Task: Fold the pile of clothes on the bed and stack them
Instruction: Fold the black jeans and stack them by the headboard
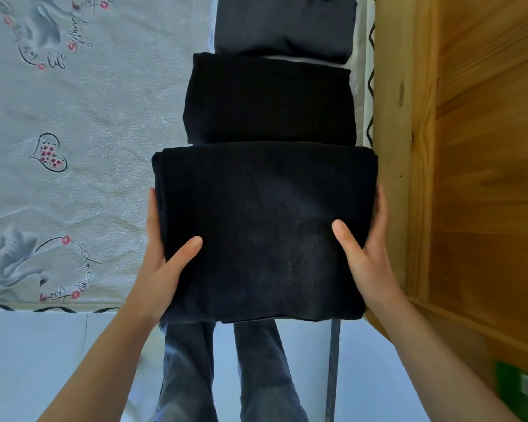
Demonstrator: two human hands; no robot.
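A folded black garment (262,226) is held above the near right corner of the bed. My left hand (162,263) grips its left side, thumb on top and fingers underneath. My right hand (366,251) grips its right side the same way. Beyond it lies a second folded black garment (269,102) on the bed, and farther back a folded dark grey garment (284,22), partly cut off by the top edge.
The bed sheet (89,132), grey with hearts and swans, spreads to the left. A wooden bed frame (390,117) and wooden wall panels (485,147) close off the right side. My legs in jeans (195,370) stand on the pale floor below.
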